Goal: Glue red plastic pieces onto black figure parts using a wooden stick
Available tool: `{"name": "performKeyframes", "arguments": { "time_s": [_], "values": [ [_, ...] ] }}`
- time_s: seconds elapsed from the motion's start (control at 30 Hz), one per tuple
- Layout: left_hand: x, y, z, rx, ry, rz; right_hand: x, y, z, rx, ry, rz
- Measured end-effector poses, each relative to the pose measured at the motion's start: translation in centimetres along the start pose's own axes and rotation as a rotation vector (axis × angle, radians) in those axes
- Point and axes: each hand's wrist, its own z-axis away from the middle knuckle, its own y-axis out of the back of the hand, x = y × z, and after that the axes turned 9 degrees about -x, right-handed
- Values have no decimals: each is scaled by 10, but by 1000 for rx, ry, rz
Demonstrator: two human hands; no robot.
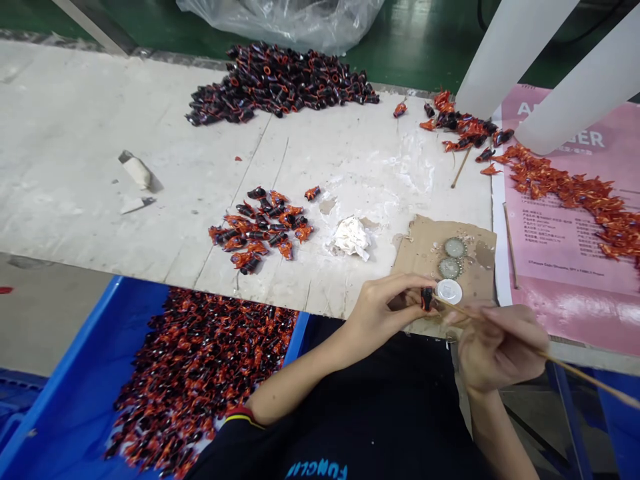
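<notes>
My left hand (383,310) pinches a small black piece (427,298) at the table's front edge. My right hand (500,343) is closed on a thin wooden stick (575,371) whose tip touches the black piece. Just beyond lie a white bottle cap (449,291) and two greyish caps (453,257) on a scrap of cardboard (430,243). A small heap of black and orange pieces (260,230) lies to the left on the white table (75,167).
A blue bin (75,400) full of black and orange pieces sits below the table at left. A large dark pile (280,83) lies at the far edge. Orange scraps (565,183) spread over a pink sheet (565,247). A crumpled white wad (351,237), two white tubes (505,53).
</notes>
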Motion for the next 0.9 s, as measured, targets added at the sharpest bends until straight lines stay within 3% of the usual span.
{"name": "performKeyframes", "arguments": {
  "time_s": [0.1,0.17,0.37,0.9],
  "values": [
    [0,-2,-1,12,21,60,0,6,-3,133,-117,12],
    [0,-2,-1,9,34,75,4,12,-4,147,-117,89],
    [2,-2,-2,5,24,80,20,27,-1,-15,-63,187],
    [2,-2,-1,-1,25,54,18,29,-3,-114,-59,290]
  ]
}}
